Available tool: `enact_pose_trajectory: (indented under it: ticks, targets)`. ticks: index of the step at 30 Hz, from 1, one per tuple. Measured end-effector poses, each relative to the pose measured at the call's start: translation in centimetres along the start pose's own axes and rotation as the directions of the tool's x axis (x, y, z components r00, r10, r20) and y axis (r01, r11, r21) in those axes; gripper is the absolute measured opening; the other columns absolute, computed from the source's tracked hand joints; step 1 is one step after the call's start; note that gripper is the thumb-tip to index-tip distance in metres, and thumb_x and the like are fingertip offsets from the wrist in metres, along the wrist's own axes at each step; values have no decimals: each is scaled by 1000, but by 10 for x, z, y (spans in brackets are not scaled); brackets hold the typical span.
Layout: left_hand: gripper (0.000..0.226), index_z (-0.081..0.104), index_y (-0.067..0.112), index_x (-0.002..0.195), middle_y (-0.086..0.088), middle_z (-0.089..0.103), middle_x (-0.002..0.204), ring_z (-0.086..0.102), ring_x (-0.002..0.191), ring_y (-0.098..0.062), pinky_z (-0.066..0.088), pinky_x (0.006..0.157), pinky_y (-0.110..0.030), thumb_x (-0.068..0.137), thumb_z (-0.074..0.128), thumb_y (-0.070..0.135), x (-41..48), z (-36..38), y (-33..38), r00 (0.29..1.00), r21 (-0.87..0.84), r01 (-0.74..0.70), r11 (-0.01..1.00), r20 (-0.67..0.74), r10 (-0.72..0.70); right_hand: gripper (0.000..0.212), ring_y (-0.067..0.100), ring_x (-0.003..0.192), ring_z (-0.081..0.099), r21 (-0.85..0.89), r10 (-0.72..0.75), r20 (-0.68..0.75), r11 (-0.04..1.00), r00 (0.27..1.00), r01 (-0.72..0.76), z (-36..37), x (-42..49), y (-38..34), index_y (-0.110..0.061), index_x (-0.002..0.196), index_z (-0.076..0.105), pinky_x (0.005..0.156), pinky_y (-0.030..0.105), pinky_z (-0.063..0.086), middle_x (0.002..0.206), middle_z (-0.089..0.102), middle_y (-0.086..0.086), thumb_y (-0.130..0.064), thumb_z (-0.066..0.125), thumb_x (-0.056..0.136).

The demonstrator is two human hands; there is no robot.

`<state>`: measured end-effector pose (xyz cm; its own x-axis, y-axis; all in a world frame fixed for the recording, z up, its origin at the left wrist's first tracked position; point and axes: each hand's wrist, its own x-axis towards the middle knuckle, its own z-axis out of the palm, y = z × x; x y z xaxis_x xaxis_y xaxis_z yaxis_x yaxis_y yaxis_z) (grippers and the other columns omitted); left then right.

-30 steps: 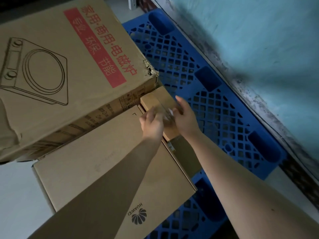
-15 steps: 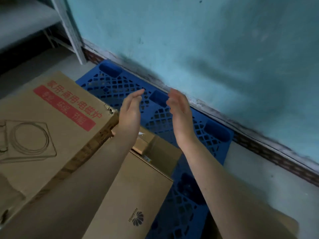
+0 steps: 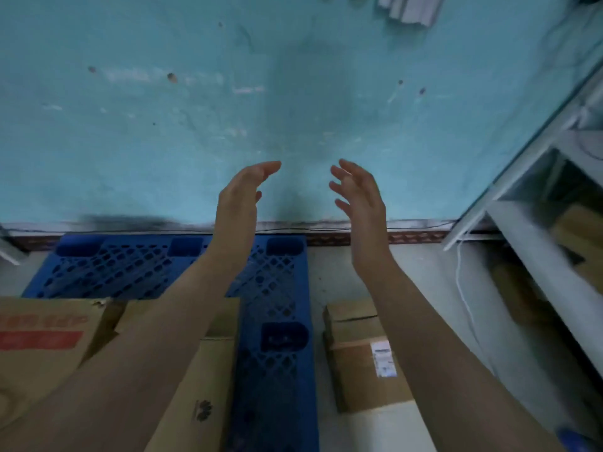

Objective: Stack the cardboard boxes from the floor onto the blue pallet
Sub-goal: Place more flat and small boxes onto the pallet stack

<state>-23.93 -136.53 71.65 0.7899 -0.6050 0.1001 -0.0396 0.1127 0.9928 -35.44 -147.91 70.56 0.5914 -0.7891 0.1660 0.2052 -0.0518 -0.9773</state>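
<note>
Cardboard boxes: three on the pallet (image 3: pixel 274 282), two on the floor. Pallets: one. Hands: two, both empty.

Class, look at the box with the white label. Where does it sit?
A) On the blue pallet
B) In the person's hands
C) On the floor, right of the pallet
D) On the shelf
C: the labelled box lies on the grey floor beside the pallet, right of its edge, while both hands are raised and hold nothing.
</note>
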Motion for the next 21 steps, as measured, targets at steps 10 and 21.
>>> enact_pose_trajectory:
  ticks: [10, 21]
  targets:
    - [35, 74, 37, 84, 14, 69, 112, 57, 114, -3, 41, 101, -30, 96, 45, 23, -115, 321, -13, 966, -102, 41, 994, 260, -14, 19, 13, 118, 60, -98, -23, -307, 995, 951, -8, -340, -70, -51, -34, 113, 62, 108, 38, 43, 124, 65, -6, -31, 52, 97]
    - [32, 72, 26, 101, 2, 58, 134, 50, 124, -8, 29, 113, -36, 98, 40, 22, -217, 524, -191, 905, -43, 317, 947, 311, -289, 21, 19, 121, 56, -217, 278, -373, 902, 885, -374, -595, -137, 74, -28, 119, 55, 107, 35, 41, 133, 58, 2, -25, 49, 99]
